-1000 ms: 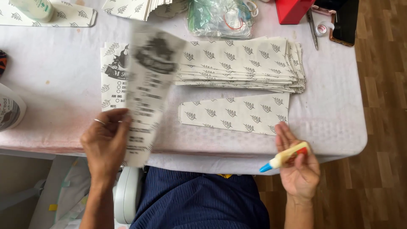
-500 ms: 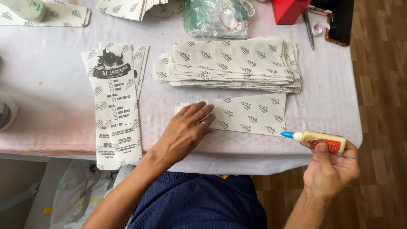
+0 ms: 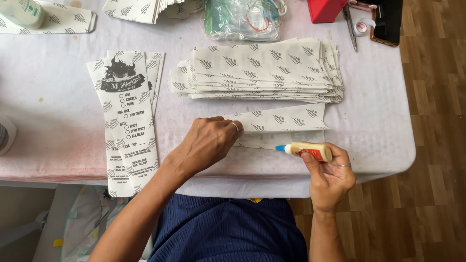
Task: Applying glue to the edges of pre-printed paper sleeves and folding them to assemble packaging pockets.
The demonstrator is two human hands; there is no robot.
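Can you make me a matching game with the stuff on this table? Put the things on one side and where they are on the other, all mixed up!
Things:
1. glue bottle
2. paper stack
3. red box
4. printed bags

Places:
A. at the far edge of the table
B. in the right hand
C. on the left, hanging over the near edge
D. in the middle, behind the left hand

Pairs: 1-B, 2-D, 3-A, 4-C
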